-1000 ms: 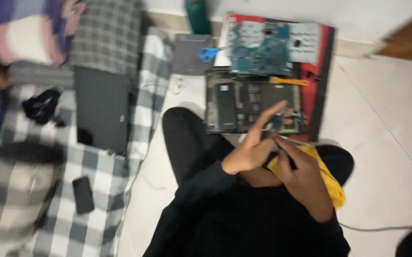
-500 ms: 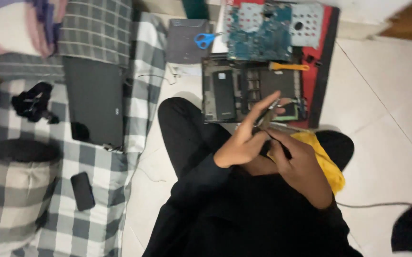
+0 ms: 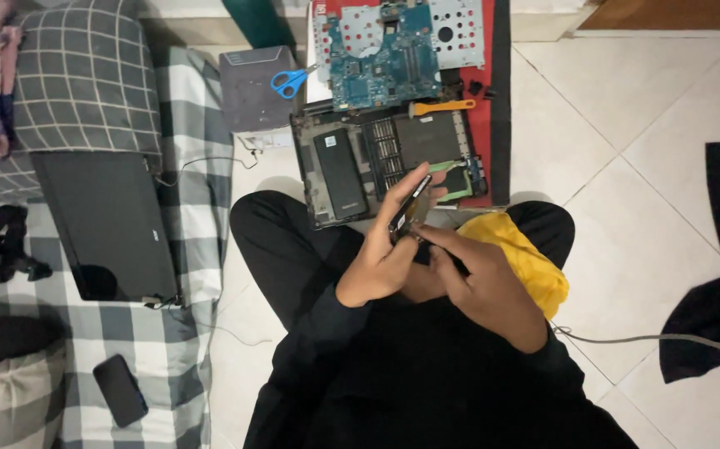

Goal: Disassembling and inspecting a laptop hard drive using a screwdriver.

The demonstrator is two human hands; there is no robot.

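White tiled floor (image 3: 626, 125) — opened laptop base (image 3: 376, 166) beyond our knees.
Our left hand (image 3: 385, 249) grips a small drive (image 3: 410, 208) — right hand (image 3: 480, 283) pinches its near end.

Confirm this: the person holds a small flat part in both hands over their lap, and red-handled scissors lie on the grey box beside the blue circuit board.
Not quite: the head view shows the scissors have blue handles. The rest stands: left hand and right hand hold the small flat part over the lap, and the scissors lie on the grey box beside the blue circuit board.
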